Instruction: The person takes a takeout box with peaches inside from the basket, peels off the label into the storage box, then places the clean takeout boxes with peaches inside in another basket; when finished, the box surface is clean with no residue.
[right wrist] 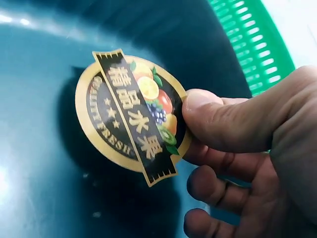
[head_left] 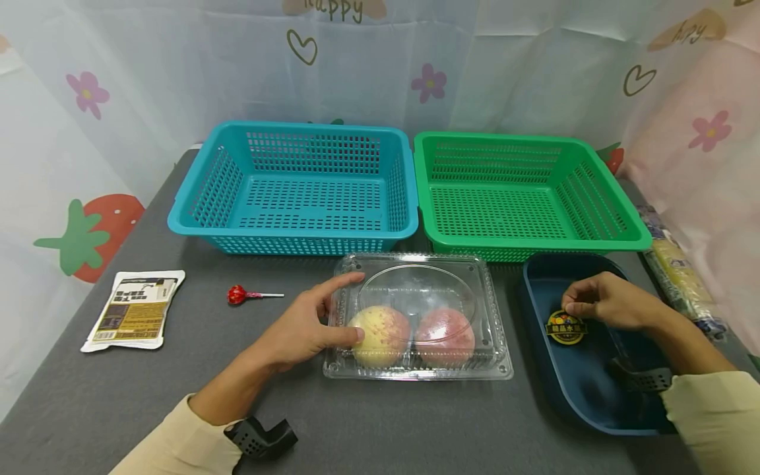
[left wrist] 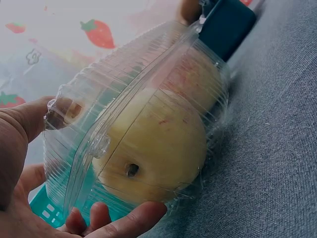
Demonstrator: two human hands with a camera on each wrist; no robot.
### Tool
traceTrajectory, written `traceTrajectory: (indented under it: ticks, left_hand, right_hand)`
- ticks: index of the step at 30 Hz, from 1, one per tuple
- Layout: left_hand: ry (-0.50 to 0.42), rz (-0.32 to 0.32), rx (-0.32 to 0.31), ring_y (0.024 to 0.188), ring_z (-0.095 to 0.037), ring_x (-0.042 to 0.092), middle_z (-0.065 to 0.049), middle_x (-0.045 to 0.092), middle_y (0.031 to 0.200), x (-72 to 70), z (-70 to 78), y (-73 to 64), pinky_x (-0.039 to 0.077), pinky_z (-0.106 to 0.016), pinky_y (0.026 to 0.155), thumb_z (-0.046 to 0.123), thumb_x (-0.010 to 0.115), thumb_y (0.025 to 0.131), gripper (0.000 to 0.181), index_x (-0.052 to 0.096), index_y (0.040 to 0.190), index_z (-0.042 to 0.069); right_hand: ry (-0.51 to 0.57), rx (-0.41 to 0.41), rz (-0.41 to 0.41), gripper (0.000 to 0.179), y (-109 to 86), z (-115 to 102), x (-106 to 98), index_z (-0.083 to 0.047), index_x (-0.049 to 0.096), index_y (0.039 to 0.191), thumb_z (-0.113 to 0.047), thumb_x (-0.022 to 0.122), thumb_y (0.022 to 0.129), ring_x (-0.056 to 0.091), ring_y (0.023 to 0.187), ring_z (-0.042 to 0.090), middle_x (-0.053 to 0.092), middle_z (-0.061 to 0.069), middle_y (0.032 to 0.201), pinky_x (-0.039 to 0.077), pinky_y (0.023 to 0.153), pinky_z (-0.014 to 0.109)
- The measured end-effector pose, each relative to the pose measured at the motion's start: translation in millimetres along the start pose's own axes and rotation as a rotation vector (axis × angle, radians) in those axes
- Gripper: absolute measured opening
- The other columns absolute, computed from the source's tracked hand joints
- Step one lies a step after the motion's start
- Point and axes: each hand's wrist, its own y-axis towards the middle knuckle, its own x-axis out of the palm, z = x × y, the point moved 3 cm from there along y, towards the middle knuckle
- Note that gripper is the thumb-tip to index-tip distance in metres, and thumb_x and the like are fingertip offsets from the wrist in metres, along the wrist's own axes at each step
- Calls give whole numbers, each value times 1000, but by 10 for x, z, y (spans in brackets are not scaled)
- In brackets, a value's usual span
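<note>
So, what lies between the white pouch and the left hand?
A red lollipop lies there on the gray tabletop, between the white pouch and the left hand; the head view shows it.

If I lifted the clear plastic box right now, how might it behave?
The clear plastic box would probably flex slightly, since its ribbed walls look thin. It may tilt toward the near side, where the yellowish fruit and pink fruit sit. Being round, they might also roll a little inside.
</note>
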Motion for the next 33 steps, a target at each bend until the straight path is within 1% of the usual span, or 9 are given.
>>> traceTrajectory:
  ticks: [5,8,13,19,23,26,29,33]
  left_hand:
    - [1,-4,2,69,-24,43,-12,43,78,2,4,-1,40,-28,52,12,81,76,79,44,145,17]
    - [6,-4,0,70,-24,42,-13,43,79,4,5,-1,40,-29,52,13,81,76,78,44,145,17]
    - [5,1,-6,71,-25,42,-13,43,80,6,-10,0,40,-29,53,13,81,76,79,44,145,19]
    - [-9,1,-17,74,-25,43,-15,45,83,9,-10,1,42,-30,55,14,81,75,80,44,145,22]
    - [-8,-3,-16,74,-26,44,-16,46,84,12,-10,3,42,-31,55,14,81,76,79,44,145,20]
    - [-5,-4,-12,74,-25,43,-16,45,83,15,-10,4,42,-30,55,14,81,77,78,44,146,18]
    - [-1,-1,-8,74,-25,43,-15,44,83,15,-8,5,41,-30,55,13,81,76,78,44,145,17]
    - [11,5,-4,72,-25,41,-14,43,81,8,-9,2,40,-29,53,14,81,76,78,45,145,18]
  right_hand:
    - [-23,10,9,9,6,53,29,-1,67,91,-2,58,95,49,65,9,61,-2,78,39,54,26]
    - [-37,32,21,9,11,69,42,-1,66,92,-2,58,95,49,65,8,61,-2,79,40,55,26]
    - [-74,62,52,9,19,55,46,-2,67,91,-4,59,95,50,66,9,62,-2,80,41,57,26]
    - [-78,114,53,11,14,35,44,-1,68,94,-7,59,96,54,70,11,65,0,83,44,60,27]
    - [-102,135,56,13,1,21,39,0,68,96,-9,59,97,57,74,13,66,1,85,45,62,27]
    - [-148,125,94,13,-24,-15,14,-1,69,98,-10,60,96,57,72,12,65,0,86,46,60,28]
    - [-177,98,155,15,-69,-106,-57,-1,69,101,-12,61,96,58,71,13,64,2,86,47,59,29]
    - [-173,54,258,14,-137,-278,-187,-2,70,101,-11,62,95,61,74,13,65,5,87,49,61,27]
